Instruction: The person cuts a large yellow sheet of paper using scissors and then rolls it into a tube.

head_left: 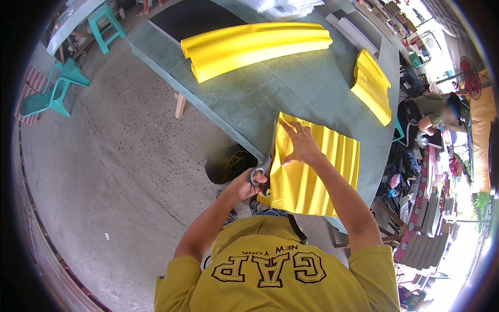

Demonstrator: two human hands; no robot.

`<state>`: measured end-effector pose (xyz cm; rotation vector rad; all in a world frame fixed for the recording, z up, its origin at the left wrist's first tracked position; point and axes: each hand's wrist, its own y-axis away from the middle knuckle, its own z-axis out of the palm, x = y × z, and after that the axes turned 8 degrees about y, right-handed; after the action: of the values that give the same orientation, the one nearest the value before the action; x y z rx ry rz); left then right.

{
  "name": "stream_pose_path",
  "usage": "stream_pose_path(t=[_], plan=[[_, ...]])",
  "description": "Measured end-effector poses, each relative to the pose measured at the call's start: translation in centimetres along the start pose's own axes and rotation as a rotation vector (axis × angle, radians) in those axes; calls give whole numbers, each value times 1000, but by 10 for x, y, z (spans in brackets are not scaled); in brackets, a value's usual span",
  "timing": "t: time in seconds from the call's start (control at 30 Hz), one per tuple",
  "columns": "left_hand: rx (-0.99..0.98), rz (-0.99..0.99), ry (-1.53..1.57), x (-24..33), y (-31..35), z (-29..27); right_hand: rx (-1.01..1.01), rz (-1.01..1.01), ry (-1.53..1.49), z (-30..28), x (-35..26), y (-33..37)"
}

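A creased yellow sheet (pixel 314 184) lies over the near corner of the table, its lower part overhanging the edge. My left hand (pixel 244 186) is closed around the grey-handled scissors (pixel 258 176). Their blades run along the sheet's left edge, and I cannot see exactly where they meet the material. My right hand (pixel 301 144) rests on top of the sheet near its upper left corner, fingers spread and pressing down on it.
The grey-green table (pixel 306 86) also carries a long yellow roll (pixel 260 47), a smaller yellow piece (pixel 371 86) and a black board (pixel 202 21). A dark bin (pixel 228 164) stands below its left edge. Further off are green stools (pixel 106 26), a green chair (pixel 54 91) and a seated person (pixel 431 112).
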<state>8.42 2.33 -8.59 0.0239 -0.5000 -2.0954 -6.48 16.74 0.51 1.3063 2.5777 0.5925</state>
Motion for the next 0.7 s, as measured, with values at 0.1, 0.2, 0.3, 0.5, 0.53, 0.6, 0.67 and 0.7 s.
stream_pose_path(t=[0.1, 0.2, 0.3, 0.5, 0.53, 0.6, 0.67, 0.7], plan=[[-6, -13, 36, 11, -4, 1, 31, -6, -28, 4, 2, -1], [32, 54, -4, 1, -13, -12, 26, -16, -27, 4, 5, -2], [18, 48, -87, 4, -14, -16, 36, -27, -20, 8, 4, -4], [-46, -26, -50, 41, -16, 2, 67, -21, -52, 10, 6, -4], [-40, -48, -47, 43, -16, 1, 62, -22, -57, 9, 5, -5], [46, 7, -98, 36, -23, -6, 50, -16, -66, 6, 7, -6], [49, 25, -167, 38, -24, -4, 53, -13, -62, 7, 7, -7], [34, 5, -195, 41, -23, 0, 55, -13, -57, 8, 7, -7]])
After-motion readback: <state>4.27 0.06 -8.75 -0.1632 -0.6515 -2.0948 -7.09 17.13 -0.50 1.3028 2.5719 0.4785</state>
